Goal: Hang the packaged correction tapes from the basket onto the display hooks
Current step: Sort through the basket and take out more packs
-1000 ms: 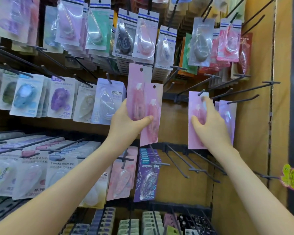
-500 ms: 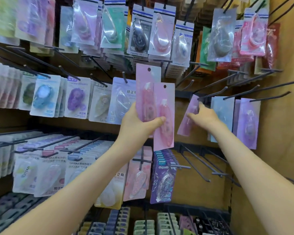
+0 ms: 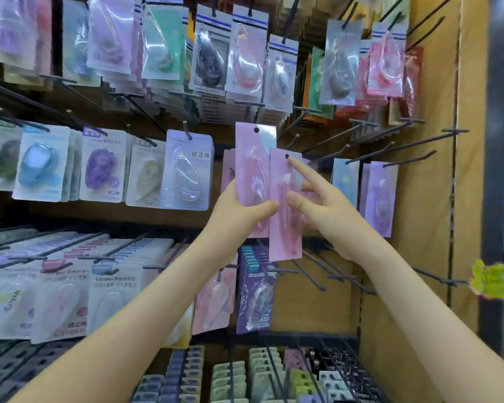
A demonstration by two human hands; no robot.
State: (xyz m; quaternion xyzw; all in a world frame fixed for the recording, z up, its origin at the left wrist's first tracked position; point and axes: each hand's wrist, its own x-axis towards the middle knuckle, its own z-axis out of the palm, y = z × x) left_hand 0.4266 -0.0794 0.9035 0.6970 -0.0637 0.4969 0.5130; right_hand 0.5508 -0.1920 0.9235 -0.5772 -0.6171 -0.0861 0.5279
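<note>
My left hand (image 3: 239, 210) grips two pink packaged correction tapes fanned out before the display. The rear pink package (image 3: 253, 158) stands higher, and the front pink package (image 3: 284, 239) hangs lower to its right. My right hand (image 3: 329, 210) pinches the front package's right edge with its thumb on the face. Its index finger stretches up to the punched hole. Bare black display hooks (image 3: 390, 146) jut out just to the right, above a hung purple package (image 3: 380, 199) and a hung blue package (image 3: 344, 184). The basket is out of view.
Rows of hung correction tapes fill the display to the left (image 3: 186, 170) and above (image 3: 242, 53). More bare hooks (image 3: 326, 266) stick out below my right wrist. A wooden side panel (image 3: 431, 199) closes the display on the right.
My right hand let go of the package it hung on the right hooks and came left to the front pink package. My left hand kept its two packages.
</note>
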